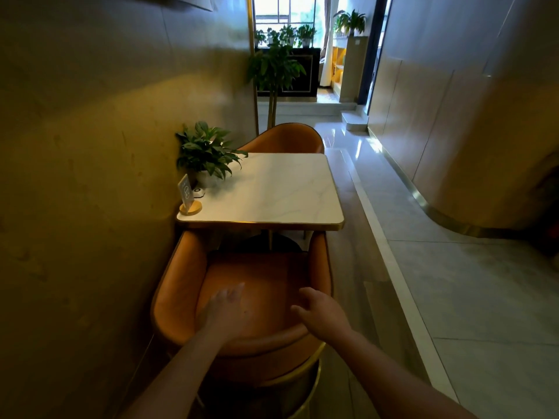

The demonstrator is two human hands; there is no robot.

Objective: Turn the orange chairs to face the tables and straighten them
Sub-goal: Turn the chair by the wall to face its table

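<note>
An orange tub chair (178, 285) with a gold frame stands right below me, its open front tucked toward the white marble table (281, 192). My left hand (225, 309) hovers over the seat with fingers spread, holding nothing. My right hand (320, 313) hangs just above the curved backrest, fingers loosely apart, also holding nothing. A second orange chair (287, 139) sits at the table's far side, facing the table; only its back and upper part show.
The table stands against the left wall and carries a potted plant (208, 152), a small sign on a round wooden base (189, 198) and a small white object. A tall plant (273, 71) stands beyond. A glossy tiled aisle (453, 282) runs along the right.
</note>
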